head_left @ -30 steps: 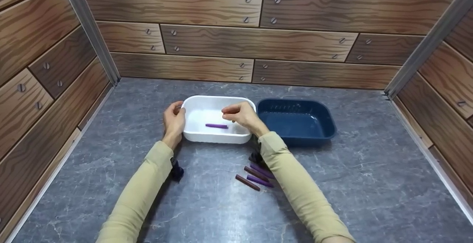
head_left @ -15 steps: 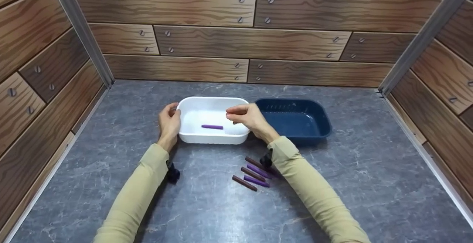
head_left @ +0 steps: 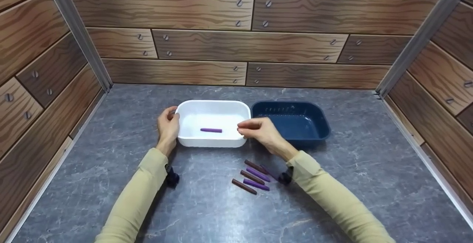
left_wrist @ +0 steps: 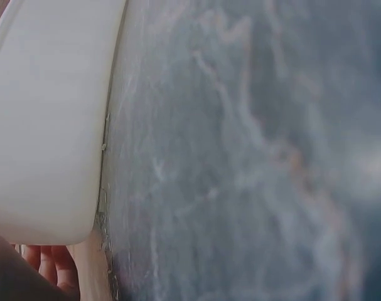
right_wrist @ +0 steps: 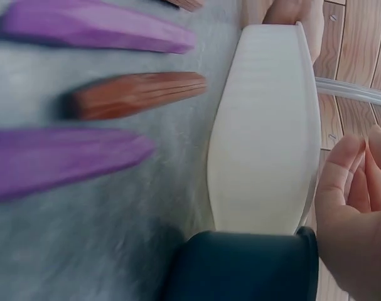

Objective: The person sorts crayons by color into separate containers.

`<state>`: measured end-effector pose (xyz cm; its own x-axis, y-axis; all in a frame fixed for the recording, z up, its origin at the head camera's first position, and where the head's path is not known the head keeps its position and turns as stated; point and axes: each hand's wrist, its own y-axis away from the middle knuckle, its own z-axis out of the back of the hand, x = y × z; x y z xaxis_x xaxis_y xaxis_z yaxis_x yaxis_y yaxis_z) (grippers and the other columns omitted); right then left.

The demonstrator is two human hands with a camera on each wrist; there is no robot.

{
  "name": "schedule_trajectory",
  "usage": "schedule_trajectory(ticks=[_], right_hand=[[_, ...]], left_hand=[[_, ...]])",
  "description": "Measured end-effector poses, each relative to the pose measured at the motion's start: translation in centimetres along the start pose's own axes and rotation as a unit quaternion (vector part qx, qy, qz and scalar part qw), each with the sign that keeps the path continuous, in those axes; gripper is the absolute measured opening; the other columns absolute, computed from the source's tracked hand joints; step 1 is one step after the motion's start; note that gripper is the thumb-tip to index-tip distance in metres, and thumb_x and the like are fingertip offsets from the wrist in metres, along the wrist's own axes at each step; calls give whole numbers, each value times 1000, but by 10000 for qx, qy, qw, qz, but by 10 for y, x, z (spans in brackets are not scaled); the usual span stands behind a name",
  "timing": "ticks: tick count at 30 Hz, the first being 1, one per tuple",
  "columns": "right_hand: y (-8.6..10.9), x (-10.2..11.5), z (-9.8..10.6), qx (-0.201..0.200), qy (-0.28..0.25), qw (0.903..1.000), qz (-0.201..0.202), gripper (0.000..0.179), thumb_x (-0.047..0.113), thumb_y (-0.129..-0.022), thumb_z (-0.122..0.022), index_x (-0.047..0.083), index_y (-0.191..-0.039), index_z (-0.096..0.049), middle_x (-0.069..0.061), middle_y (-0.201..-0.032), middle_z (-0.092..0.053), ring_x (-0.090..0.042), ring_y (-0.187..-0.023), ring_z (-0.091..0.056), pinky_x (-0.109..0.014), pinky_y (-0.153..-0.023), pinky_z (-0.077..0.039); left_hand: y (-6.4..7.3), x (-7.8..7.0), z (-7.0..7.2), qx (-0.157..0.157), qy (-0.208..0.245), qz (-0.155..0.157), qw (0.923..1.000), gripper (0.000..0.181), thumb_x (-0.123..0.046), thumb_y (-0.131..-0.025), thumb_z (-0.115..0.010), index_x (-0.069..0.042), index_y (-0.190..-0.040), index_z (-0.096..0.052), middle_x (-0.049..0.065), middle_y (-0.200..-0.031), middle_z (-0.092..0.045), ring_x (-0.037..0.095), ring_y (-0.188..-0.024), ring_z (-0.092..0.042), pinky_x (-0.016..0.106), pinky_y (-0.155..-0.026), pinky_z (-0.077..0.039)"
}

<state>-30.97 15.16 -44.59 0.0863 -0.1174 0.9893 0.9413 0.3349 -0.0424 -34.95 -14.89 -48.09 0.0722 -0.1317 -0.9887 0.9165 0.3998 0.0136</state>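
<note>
1 purple stick (head_left: 211, 130) lies flat on the floor of the white tray (head_left: 211, 142), near its front wall: slim, straight, vivid against the white, narrowing toward its left end and blunt at its right. From my seat I see the left hand (head_left: 167, 128) gripping that tray's left end, thumb up at the rim. The right hand (head_left: 263, 131) hovers above the place where the 2 trays sit side by side, fingers curled, thumb and fingertips drawn together, nothing visible in the pinch. The navy tray (head_left: 295, 123) has the same rounded corners.

In front of both, on the grey marbled surface (head_left: 207, 206), I count 3 brown sticks (head_left: 244, 186) and 2 purple ones (head_left: 256, 184) in a loose slanted row; a 3rd purple seems to lie by the dark wrist camera (head_left: 285, 178), though it is partly hidden. My right wrist view shows their faceted sides and tapered ends, the nearest purple blurred.
</note>
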Motion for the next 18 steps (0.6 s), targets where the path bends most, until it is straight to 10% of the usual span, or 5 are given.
schedule_trajectory(ticks=[18], right_hand=[[50, -16, 47, 422, 14, 9989, -181, 40, 8, -86, -74, -17, -115, -62, -9, -98, -75, -10, -83, -70, -26, -75, -57]], left_hand=[[1, -1, -1, -44, -40, 70, 10000, 35, -11, -101, -47, -8, -134, -56, 13, -124, -57, 24, -111, -53, 36, -93, -45]])
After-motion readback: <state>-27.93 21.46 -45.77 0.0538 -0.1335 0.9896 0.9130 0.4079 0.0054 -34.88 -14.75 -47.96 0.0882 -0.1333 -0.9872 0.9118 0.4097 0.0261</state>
